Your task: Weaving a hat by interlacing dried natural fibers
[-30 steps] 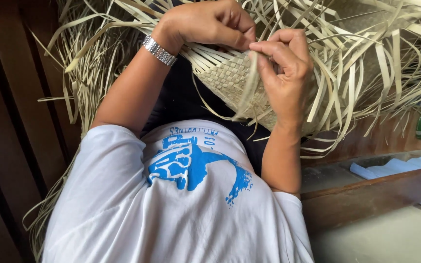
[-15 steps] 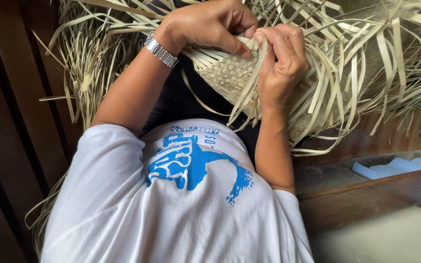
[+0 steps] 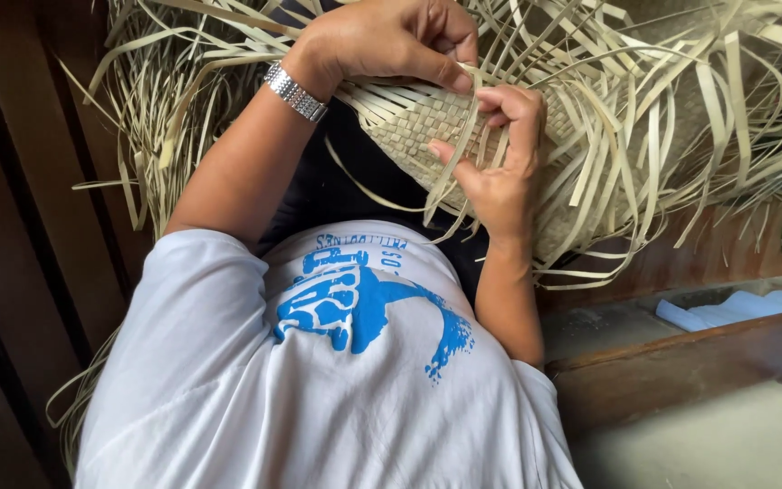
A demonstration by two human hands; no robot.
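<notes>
Pinching pale strips, the left hand (image 3: 391, 41) stays while the right hand (image 3: 500, 158) has dropped lower on the woven mat (image 3: 409, 122).

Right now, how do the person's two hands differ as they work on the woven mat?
The left hand wears a metal watch at the wrist; the right hand is bare. The left hand lies palm down, pinching strips; the right hand stands upright, its fingers spread among loose strips. Both touch the woven mat.

the right hand (image 3: 500, 167) has slid lower down the woven mat (image 3: 414, 127).
</notes>
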